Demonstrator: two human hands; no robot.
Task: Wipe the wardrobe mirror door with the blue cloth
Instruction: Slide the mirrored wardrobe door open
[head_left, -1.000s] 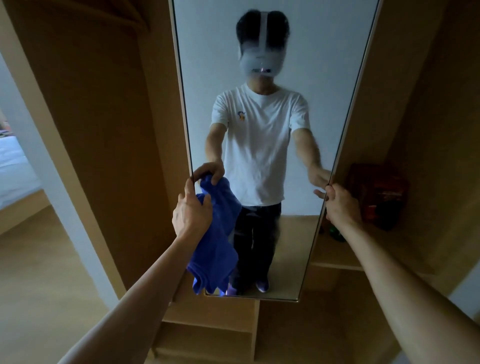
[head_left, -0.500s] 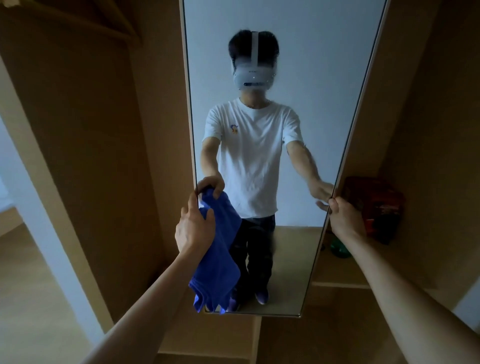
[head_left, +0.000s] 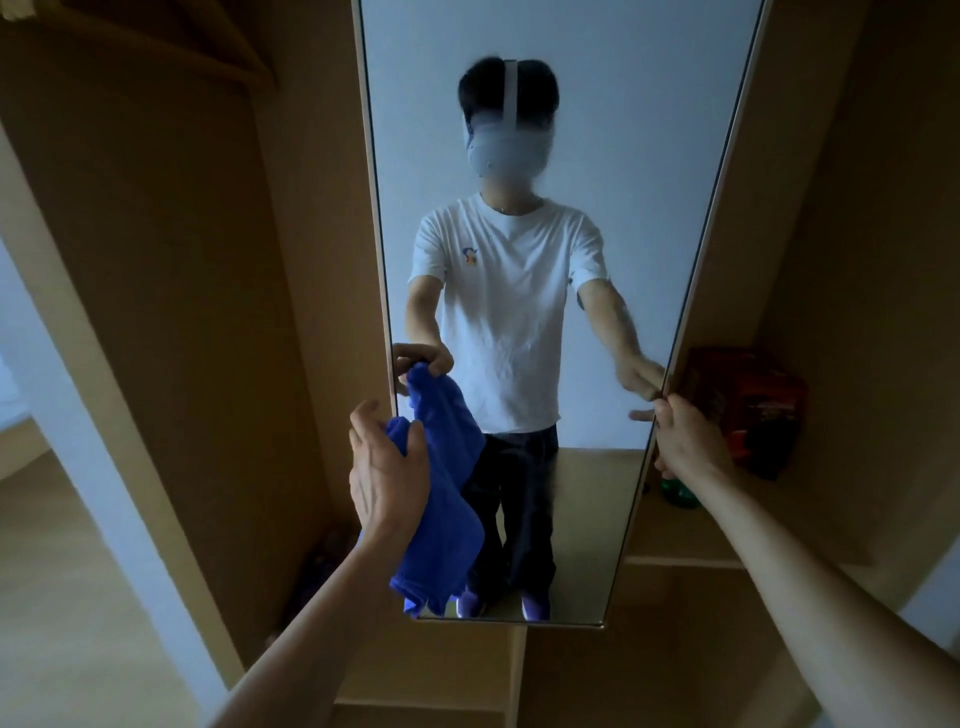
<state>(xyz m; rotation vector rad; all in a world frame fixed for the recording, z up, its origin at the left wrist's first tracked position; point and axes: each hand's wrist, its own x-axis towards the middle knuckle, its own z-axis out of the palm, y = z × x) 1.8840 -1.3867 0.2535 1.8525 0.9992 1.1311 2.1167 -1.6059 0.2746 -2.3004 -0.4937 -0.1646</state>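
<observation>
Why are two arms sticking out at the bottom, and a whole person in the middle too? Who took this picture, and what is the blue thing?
There is no machine here, only a person. The picture comes from a camera worn on that person's head, looking forward and down, so you see their own arms reaching out. The figure in the middle is the same person, reflected in the wardrobe mirror door; the headset carrying the camera shows there. The left hand grips a blue cloth, which hangs down in front of the glass. The right hand holds the door's right edge, fingers curled round it. Behind the door, a wooden shelf carries a red box and something green, too dark to name.
</observation>
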